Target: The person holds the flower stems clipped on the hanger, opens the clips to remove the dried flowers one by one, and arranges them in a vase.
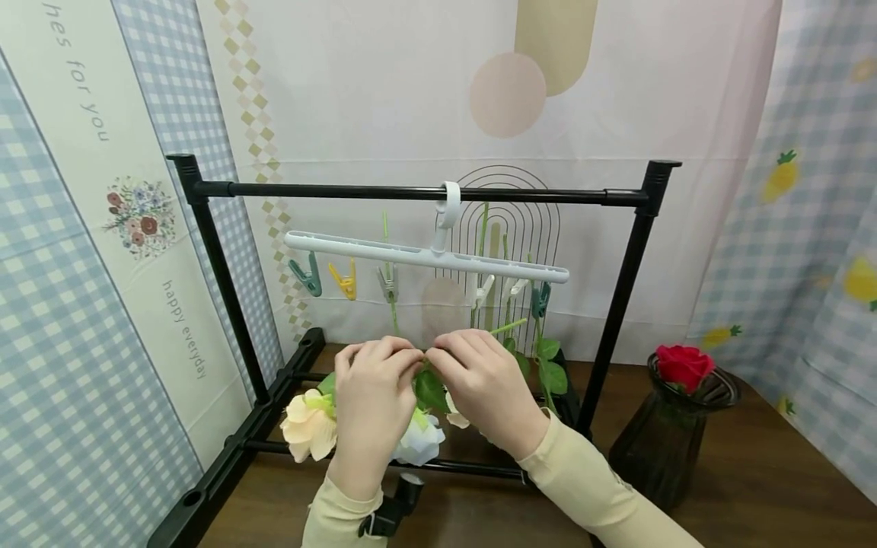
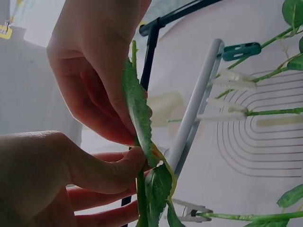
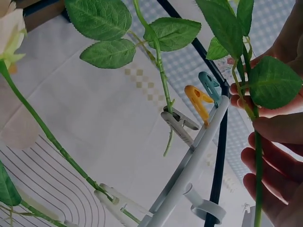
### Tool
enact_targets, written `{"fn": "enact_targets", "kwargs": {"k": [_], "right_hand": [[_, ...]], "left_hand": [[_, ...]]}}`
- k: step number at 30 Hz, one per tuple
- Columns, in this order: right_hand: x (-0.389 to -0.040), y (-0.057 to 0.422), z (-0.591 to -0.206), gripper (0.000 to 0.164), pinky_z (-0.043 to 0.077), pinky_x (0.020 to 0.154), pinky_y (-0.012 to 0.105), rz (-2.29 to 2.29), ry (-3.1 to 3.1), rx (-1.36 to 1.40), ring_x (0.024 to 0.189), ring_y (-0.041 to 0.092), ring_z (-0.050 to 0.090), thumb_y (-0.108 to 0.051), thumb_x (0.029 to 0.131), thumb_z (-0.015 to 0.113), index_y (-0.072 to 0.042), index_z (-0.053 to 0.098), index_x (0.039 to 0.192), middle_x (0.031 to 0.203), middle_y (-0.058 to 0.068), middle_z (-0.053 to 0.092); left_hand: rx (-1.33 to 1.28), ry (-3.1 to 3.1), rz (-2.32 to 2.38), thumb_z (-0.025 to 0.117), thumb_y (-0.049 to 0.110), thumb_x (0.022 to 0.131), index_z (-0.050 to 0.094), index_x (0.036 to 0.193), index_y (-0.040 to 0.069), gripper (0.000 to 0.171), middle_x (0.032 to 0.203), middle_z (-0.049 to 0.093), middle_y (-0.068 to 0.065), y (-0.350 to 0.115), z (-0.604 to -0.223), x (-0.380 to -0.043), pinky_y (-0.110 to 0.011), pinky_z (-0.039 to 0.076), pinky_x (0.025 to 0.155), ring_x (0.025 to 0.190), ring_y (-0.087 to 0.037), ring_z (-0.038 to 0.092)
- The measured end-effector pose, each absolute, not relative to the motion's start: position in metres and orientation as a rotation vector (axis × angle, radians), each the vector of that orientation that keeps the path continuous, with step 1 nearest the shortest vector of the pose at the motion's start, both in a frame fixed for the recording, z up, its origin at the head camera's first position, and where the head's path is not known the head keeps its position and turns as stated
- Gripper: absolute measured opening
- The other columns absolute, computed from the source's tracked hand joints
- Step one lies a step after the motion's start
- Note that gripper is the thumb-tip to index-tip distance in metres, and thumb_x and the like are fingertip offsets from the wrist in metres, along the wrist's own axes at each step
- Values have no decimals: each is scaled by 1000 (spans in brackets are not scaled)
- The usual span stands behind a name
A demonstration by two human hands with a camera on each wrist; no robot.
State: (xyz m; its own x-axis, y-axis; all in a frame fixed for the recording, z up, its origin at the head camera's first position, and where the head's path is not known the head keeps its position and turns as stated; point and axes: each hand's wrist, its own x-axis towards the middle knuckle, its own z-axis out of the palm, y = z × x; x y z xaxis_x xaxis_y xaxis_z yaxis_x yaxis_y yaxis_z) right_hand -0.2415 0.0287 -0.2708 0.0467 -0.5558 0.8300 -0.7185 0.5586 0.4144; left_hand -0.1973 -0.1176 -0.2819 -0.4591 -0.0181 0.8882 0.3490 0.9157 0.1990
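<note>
In front of the hanger, both hands pinch a leafy artificial flower stem (image 3: 258,165). My left hand (image 1: 377,407) holds it among its green leaves (image 2: 137,101). The right hand (image 1: 489,384) grips it close beside, with the bare stem end sticking out up and right behind it. A peach flower (image 1: 310,426) shows left of the left hand; the hand hides where it joins a stem. The white hanger (image 1: 425,256) carries clips: a teal clip (image 1: 306,275) and a yellow clip (image 1: 345,279) hold nothing, while a grey clip (image 1: 387,283) holds a stem.
The hanger hooks on a black rack (image 1: 329,191). More stems hang from white clips (image 1: 483,291) and a right teal clip (image 1: 540,300). A pale blue flower (image 1: 419,440) hangs low between the arms. At right, a dark vase (image 1: 661,449) holds a red rose (image 1: 685,367).
</note>
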Motion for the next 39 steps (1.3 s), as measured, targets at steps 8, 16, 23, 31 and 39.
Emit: {"fn": "enact_targets", "kwargs": {"k": [8, 16, 23, 31, 39], "right_hand": [[-235, 39, -282, 14, 54, 75, 29, 165, -1712, 1020, 77, 17, 63, 0, 76, 78, -9, 70, 84, 83, 2, 66], [-233, 46, -297, 21, 49, 65, 25, 83, -1780, 958, 67, 14, 60, 10, 69, 75, -8, 70, 79, 74, 1, 62], [-227, 50, -309, 26, 47, 56, 24, 115, -1858, 878, 60, 13, 56, 9, 63, 81, -8, 71, 80, 73, 2, 60], [-223, 57, -320, 20, 49, 53, 24, 288, -1858, 781, 57, 11, 57, 0, 68, 84, -9, 72, 81, 72, 0, 61], [-225, 68, -330, 16, 49, 48, 25, 375, -1841, 709, 55, 12, 59, 1, 68, 82, -7, 72, 78, 71, 1, 63]], "left_hand": [[-251, -2090, -352, 79, 5, 74, 76, 76, 16, 12, 84, 70, 4, -104, -287, -199, -45, 43, 90, 85, -18, 64], [-254, -2160, -270, 82, 3, 68, 74, 70, 17, 15, 80, 67, 5, -93, -294, -202, -45, 44, 91, 83, -16, 64], [-261, -2173, -227, 83, 3, 66, 74, 67, 18, 17, 79, 67, 6, -82, -296, -200, -45, 42, 93, 85, -16, 63], [-329, -2150, -256, 81, 1, 67, 73, 69, 17, 19, 80, 66, 5, -74, -299, -199, -45, 43, 98, 87, -16, 62], [-471, -2100, -343, 79, -1, 72, 74, 77, 15, 18, 89, 70, 2, -62, -301, -199, -46, 35, 113, 106, -19, 64]]}}
